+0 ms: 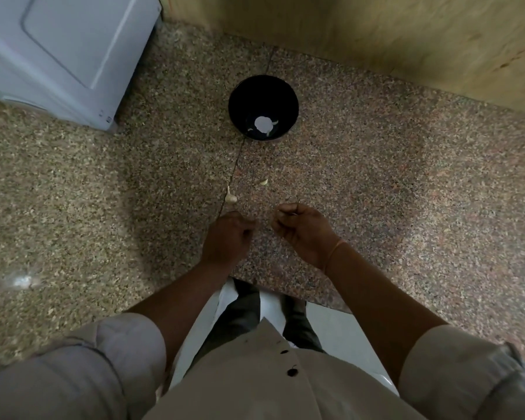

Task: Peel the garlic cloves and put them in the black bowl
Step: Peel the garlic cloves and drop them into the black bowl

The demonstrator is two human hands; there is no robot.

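- Head view: a speckled granite counter [376, 183] fills most of the picture, with a thin dark seam running from the far wall toward the person.
- A black bowl [249, 95] stands on the counter, well beyond both hands, on that seam. Inside it lie pale pieces that look like peeled garlic [275, 122], next to a bright round glare spot on the bottom.
- Two unpeeled garlic cloves lie on the counter between the bowl and the hands: one clove [231, 197] with a papery tail just beyond the left hand, and a smaller clove [264, 181] a little further on, to its right.
- The left hand [226, 237] is curled, fingers drawn in toward the thumb; whether it holds anything I cannot tell.
- The right hand [305, 231] is also curled, fingertips pinched together; whatever may be between them is too small and dark to make out. A thin band sits on its wrist.
- The hands are near each other but apart.
- A white appliance [58, 53] stands at the far left; a wooden panel [376, 34] backs the counter.
- Rolled pale sleeves [128, 344] show at the bottom.
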